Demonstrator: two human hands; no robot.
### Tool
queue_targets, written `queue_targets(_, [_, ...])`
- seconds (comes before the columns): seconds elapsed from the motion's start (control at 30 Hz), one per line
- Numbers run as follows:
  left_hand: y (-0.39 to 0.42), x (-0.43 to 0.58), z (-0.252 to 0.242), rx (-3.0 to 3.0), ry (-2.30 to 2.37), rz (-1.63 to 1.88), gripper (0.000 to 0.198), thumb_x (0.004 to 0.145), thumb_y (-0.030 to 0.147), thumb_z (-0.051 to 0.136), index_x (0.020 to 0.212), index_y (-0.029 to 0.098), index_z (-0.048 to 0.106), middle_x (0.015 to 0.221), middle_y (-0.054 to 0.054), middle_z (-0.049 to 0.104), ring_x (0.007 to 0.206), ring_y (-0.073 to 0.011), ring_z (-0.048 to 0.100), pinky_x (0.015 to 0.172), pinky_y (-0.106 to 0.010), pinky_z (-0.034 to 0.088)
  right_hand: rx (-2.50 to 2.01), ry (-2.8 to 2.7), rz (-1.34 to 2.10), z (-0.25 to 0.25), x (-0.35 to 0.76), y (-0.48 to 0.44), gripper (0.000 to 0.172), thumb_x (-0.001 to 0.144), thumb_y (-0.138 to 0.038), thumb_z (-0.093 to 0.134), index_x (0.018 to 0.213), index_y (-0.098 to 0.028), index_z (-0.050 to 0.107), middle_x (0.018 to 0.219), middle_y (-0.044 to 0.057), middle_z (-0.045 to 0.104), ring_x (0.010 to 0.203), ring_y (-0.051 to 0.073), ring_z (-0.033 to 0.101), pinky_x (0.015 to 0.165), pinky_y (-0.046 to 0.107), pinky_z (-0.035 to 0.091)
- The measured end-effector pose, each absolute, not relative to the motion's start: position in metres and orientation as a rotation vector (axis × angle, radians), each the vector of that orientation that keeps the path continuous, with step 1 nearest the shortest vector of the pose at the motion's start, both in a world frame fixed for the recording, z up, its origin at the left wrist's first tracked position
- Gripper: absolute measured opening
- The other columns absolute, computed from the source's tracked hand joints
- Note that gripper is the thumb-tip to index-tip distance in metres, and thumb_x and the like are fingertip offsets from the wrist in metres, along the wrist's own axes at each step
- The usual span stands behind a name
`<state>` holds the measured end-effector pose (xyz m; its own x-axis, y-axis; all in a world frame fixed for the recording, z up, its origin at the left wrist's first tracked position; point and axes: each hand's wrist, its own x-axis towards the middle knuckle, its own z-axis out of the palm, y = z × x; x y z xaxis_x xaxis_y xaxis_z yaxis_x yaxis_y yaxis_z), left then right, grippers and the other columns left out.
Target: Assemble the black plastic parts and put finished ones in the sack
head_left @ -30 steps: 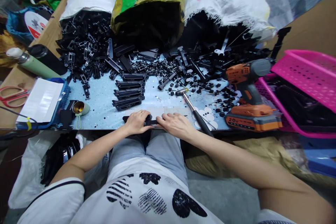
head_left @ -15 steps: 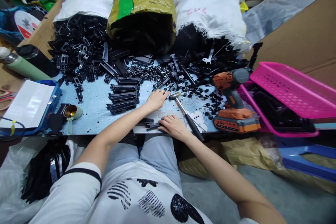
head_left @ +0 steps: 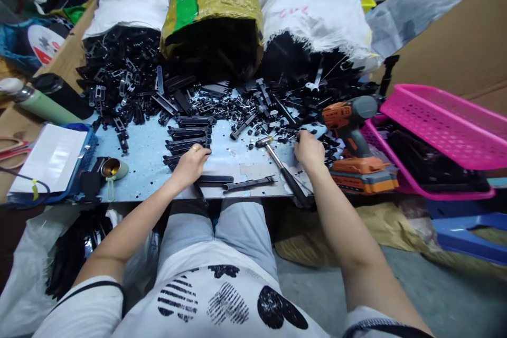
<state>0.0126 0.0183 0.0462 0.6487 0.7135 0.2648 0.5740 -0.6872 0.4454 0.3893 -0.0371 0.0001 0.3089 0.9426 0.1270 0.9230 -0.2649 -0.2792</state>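
My left hand (head_left: 191,166) is closed in a pinch beside a row of black slotted bars (head_left: 188,133); anything between its fingertips is too small to make out. My right hand (head_left: 310,151) reaches down at the edge of a scatter of small black knobs with metal pins (head_left: 283,134), fingers curled together and their tips hidden. Between the hands lies a hammer (head_left: 281,166) with a black grip. Near the table's front edge rest a flat black bar (head_left: 216,179) and a black open-ended part (head_left: 249,184).
An orange cordless drill (head_left: 352,142) stands right of my right hand, before a pink basket (head_left: 443,195). Sacks (head_left: 214,0) spill black parts along the back. At left are a small cup (head_left: 114,169), a blue tray (head_left: 89,153) and bottles (head_left: 47,103). A co-worker's arm shows at top right.
My right hand has left the black part at the front edge and moved right to the knobs. My left hand has moved left and nearer, toward the row of bars.
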Motion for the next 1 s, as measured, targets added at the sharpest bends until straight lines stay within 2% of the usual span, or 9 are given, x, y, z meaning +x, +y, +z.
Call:
queue_targets(0.1, [0.0,-0.037,0.047,2.486,1.082,0.556,0.02,0.091,0.02,0.042,0.101,0.016,0.059,0.094,-0.007,0.057,0.089,-0.0176,0.057,0.08,-0.029,0.046,-2.035,-1.739,0.176,0.015,0.346,-0.052,0.021,0.086,-0.029,0.049,0.098,-0.015,0.06,0.098,0.016,0.06,0.091,0.026,0.056,0.079,0.04,0.043])
queue_targets(0.2, [-0.012,-0.052,0.045,2.523,1.086,0.394,0.023,0.091,0.018,0.04,0.102,0.015,0.06,0.092,-0.007,0.056,0.084,-0.0173,0.057,0.077,-0.029,0.047,-1.691,-1.859,0.483,0.032,0.293,-0.066,0.021,0.084,-0.035,0.054,0.092,-0.018,0.064,0.092,0.008,0.064,0.084,0.02,0.059,0.076,0.033,0.048])
queue_targets(0.3, [-0.017,-0.047,0.049,2.627,1.124,0.219,0.025,0.088,0.009,0.038,0.096,0.014,0.061,0.091,-0.008,0.054,0.079,-0.0172,0.056,0.073,-0.029,0.047,-1.561,-1.915,0.734,0.039,0.253,-0.071,0.021,0.082,-0.034,0.057,0.09,-0.017,0.065,0.087,0.005,0.066,0.075,0.016,0.061,0.071,0.028,0.049])
queue_targets(0.37, [-0.018,-0.041,0.053,2.701,1.155,0.134,0.028,0.083,0.002,0.036,0.088,0.014,0.061,0.09,-0.009,0.053,0.077,-0.0175,0.055,0.072,-0.03,0.047,-1.551,-1.979,0.779,0.041,0.239,-0.069,0.018,0.081,-0.029,0.059,0.09,-0.016,0.066,0.086,0.005,0.066,0.074,0.015,0.062,0.07,0.026,0.049])
queue_targets(0.5, [-0.021,-0.033,0.051,2.811,1.073,0.109,0.028,0.08,-0.002,0.036,0.081,0.013,0.059,0.088,-0.009,0.054,0.08,-0.0189,0.055,0.075,-0.032,0.048,-1.661,-2.211,0.699,0.049,0.225,-0.064,0.012,0.081,-0.019,0.06,0.089,-0.014,0.067,0.087,0.007,0.066,0.076,0.016,0.062,0.071,0.025,0.046])
queue_targets(0.67, [-0.024,-0.038,0.022,2.647,1.081,0.636,0.02,0.092,0.017,0.04,0.098,0.015,0.059,0.089,-0.008,0.058,0.081,-0.0171,0.058,0.074,-0.03,0.05,-1.767,-2.53,0.52,0.063,0.208,-0.064,0.011,0.084,-0.016,0.056,0.091,-0.015,0.065,0.089,0.008,0.066,0.078,0.017,0.062,0.069,0.023,0.041])
queue_targets(0.8, [-0.024,-0.047,-0.002,2.747,1.038,0.852,0.024,0.094,0.021,0.038,0.107,0.014,0.056,0.084,-0.009,0.061,0.08,-0.0182,0.06,0.073,-0.033,0.049,-1.757,-2.533,0.418,0.051,0.207,-0.073,0.012,0.088,-0.022,0.053,0.095,-0.016,0.061,0.083,0.006,0.066,0.075,0.017,0.063,0.064,0.023,0.042])
queue_targets(0.9, [-0.023,-0.055,-0.012,2.894,0.947,0.768,0.026,0.094,0.018,0.036,0.11,0.011,0.055,0.077,-0.009,0.062,0.073,-0.0182,0.06,0.067,-0.033,0.046,-1.552,-2.437,0.35,0.032,0.218,-0.085,0.019,0.093,-0.026,0.046,0.1,-0.017,0.061,0.095,0.008,0.067,0.085,0.017,0.063,0.073,0.025,0.047])
queue_targets(1.0, [-0.022,-0.062,-0.013,2.999,0.914,0.698,0.028,0.093,0.017,0.037,0.114,0.011,0.054,0.083,-0.01,0.065,0.079,-0.02,0.06,0.069,-0.035,0.043,-1.345,-2.333,0.283,0.01,0.232,-0.095,0.031,0.093,-0.034,0.046,0.117,-0.018,0.056,0.113,0.011,0.062,0.102,0.018,0.06,0.087,0.03,0.048])
